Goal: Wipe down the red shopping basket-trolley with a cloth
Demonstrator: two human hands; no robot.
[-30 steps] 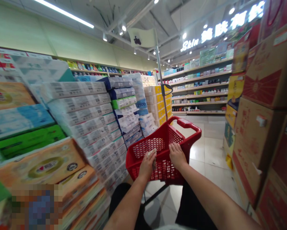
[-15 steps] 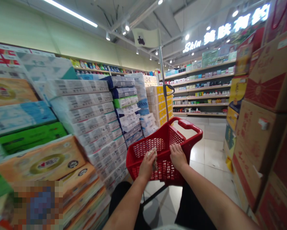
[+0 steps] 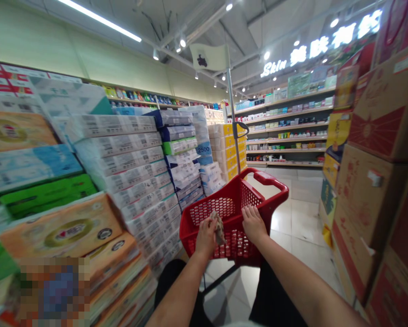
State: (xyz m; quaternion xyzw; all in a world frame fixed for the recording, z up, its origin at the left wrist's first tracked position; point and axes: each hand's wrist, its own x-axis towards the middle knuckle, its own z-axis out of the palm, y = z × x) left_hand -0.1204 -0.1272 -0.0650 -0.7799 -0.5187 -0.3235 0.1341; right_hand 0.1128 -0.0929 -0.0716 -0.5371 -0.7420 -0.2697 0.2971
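Note:
A red plastic shopping basket [image 3: 204,227] with lattice walls and a thick handle sits tilted on a dark frame before me. At its near rim, my left hand [image 3: 206,236] is closed on a crumpled beige cloth [image 3: 219,229], which hangs against the outer wall. My right hand [image 3: 254,223] lies over the same rim further right. Its fingers hook across the edge and hold the basket; its thumb is mostly hidden. A metal pole [image 3: 231,100] rises behind the basket, bearing a pale flag [image 3: 210,57].
Stacked tissue packs [image 3: 129,150] crowd the left side, with orange packs [image 3: 67,227] nearest. Tall cardboard boxes [image 3: 363,195] line the right. Product shelves [image 3: 288,122] stand at the back, beyond the pale tiled floor [image 3: 302,218].
My left hand has shifted slightly left, and more of the cloth shows, spreading to its right. My right hand stays on the rim. The view has moved only a little.

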